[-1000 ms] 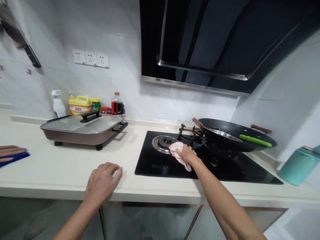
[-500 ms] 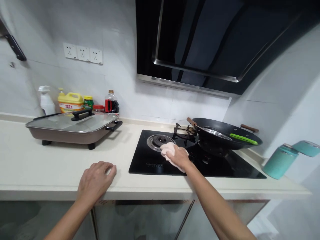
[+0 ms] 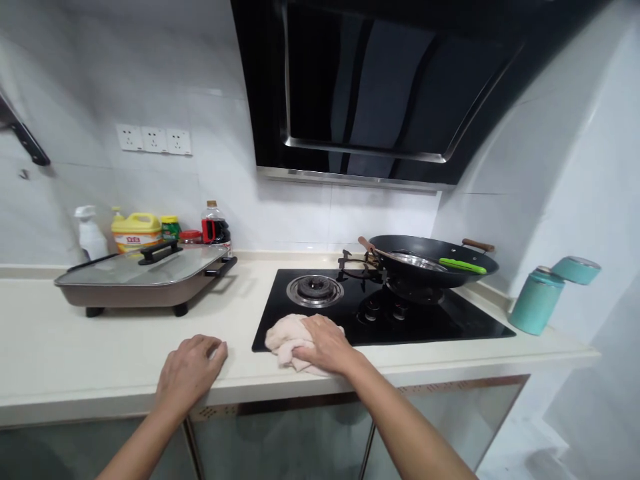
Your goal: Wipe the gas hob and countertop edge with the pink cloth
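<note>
Right hand (image 3: 325, 343) presses flat on a pale pink cloth (image 3: 285, 337) at the near edge of the black hob (image 3: 450, 327), low in the middle of the frame. Left hand (image 3: 190, 370), fingers loosely curled and holding nothing, rests on the bench (image 3: 75, 347) just left of it. A wok (image 3: 430, 260) sits on the right burner.

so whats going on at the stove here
A person is pressing a pale cloth with the right hand at the front edge of the black stove top, where it meets the counter. The left hand rests flat on the counter beside it, holding nothing. A black wok with a green utensil in it sits on the right burner, and the left burner is bare. A lidded electric pan stands to the left.
</note>
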A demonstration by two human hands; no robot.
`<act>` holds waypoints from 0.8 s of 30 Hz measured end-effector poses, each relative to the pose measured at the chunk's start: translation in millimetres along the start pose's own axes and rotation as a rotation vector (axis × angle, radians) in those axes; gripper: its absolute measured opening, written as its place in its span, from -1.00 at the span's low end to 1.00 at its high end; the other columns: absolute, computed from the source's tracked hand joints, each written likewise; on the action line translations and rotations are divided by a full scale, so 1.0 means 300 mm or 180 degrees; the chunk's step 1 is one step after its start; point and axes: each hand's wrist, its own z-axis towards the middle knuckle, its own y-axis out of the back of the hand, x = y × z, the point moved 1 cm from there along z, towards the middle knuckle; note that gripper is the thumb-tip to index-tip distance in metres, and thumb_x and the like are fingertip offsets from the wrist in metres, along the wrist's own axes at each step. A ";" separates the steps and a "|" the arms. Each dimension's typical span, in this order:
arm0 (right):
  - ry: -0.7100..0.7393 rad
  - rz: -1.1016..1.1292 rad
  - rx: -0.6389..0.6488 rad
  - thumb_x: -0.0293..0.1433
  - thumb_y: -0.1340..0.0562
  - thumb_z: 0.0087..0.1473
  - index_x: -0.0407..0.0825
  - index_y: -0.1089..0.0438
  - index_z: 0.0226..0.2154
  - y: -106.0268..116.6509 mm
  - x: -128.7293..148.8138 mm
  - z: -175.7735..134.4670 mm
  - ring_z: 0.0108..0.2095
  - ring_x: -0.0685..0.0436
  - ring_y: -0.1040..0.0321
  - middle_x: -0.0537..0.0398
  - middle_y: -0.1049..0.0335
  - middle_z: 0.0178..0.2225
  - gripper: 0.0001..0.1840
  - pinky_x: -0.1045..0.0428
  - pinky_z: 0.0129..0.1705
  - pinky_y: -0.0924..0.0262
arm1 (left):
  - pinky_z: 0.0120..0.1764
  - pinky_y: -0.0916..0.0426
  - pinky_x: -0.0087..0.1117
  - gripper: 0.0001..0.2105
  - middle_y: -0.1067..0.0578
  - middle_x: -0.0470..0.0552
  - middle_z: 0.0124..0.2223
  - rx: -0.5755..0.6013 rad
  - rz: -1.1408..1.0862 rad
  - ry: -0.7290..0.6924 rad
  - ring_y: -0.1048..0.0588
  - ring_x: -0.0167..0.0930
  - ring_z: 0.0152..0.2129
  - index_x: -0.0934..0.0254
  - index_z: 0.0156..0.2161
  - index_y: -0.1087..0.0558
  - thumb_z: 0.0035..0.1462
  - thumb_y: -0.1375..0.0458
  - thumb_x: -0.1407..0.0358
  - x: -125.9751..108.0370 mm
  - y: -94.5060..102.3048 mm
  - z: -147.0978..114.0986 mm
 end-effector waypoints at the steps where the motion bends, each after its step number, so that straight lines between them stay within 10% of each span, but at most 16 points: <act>1: -0.0098 -0.0064 -0.0067 0.07 -0.27 0.13 0.08 -0.32 0.24 0.022 -0.039 -0.034 0.12 -0.31 -0.23 -0.08 -0.35 0.13 -0.28 -0.16 0.14 -0.09 | -0.02 -0.32 -0.23 -0.59 -0.63 0.10 0.01 0.0024 0.0035 0.0018 -0.51 -0.15 0.00 0.20 -0.21 -0.63 0.29 0.08 0.13 0.003 -0.002 0.001; 13: -0.2418 -0.1686 -0.0737 0.12 -0.10 0.21 0.08 -0.42 0.18 0.349 -0.758 -0.589 0.04 -0.48 -0.30 -0.25 -0.35 0.08 -0.32 -0.28 -0.01 -0.18 | -0.05 -0.34 -0.13 -0.56 -0.63 0.10 -0.01 -0.0001 -0.0011 0.0047 -0.51 -0.09 -0.01 0.19 -0.20 -0.63 0.29 0.08 0.07 0.003 -0.020 0.003; 24: -0.2533 -0.1475 -0.0400 0.05 -0.01 0.32 0.04 -0.38 0.26 0.450 -0.887 -0.296 0.00 -0.36 -0.45 -0.28 -0.43 0.05 -0.33 -0.17 0.02 -0.23 | -0.02 -0.35 -0.10 -0.54 -0.63 0.14 -0.01 0.0086 -0.0118 0.0124 -0.50 -0.06 0.02 0.19 -0.21 -0.62 0.27 0.07 0.00 0.007 -0.016 0.009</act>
